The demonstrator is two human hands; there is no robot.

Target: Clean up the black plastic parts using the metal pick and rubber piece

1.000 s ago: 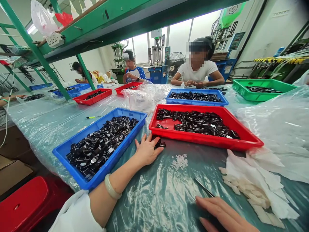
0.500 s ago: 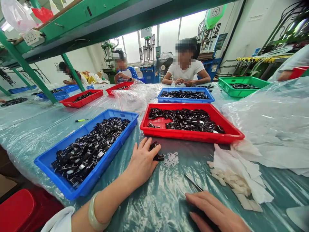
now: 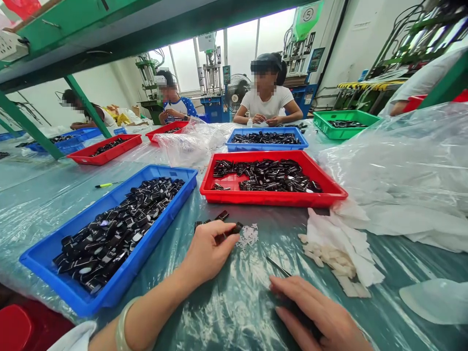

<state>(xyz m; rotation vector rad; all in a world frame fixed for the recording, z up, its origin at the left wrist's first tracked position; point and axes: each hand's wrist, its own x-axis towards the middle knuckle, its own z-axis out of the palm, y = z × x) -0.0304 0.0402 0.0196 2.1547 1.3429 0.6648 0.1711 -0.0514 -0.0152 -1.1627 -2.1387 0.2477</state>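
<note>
My left hand (image 3: 212, 251) is closed in a pinch, with a small black part (image 3: 237, 227) between thumb and forefinger. Just beyond its knuckles, more black parts (image 3: 221, 216) lie on the plastic-covered table. A little heap of tiny white pieces (image 3: 249, 235) sits right beside the pinched part. On the right, my right hand (image 3: 310, 309) rests low over the table, its fingers around a pair of dark, pointed tweezers (image 3: 278, 266). The tweezers' tips point up and left towards the white pieces; their rear is partly hidden under the hand.
A blue tray (image 3: 36, 256) heaped with black parts stands at left, a red tray (image 3: 256, 196) of similar parts ahead. White cloth and beige finger cots (image 3: 331, 261) lie at right, near crumpled plastic sheeting (image 3: 402, 165). Co-workers sit across the table; a green shelf beam (image 3: 120, 41) crosses overhead.
My left hand has drawn back from a cluster of black parts and now pinches one of them. The right hand stays almost still with the tweezers. The view has shifted slightly to the right.
</note>
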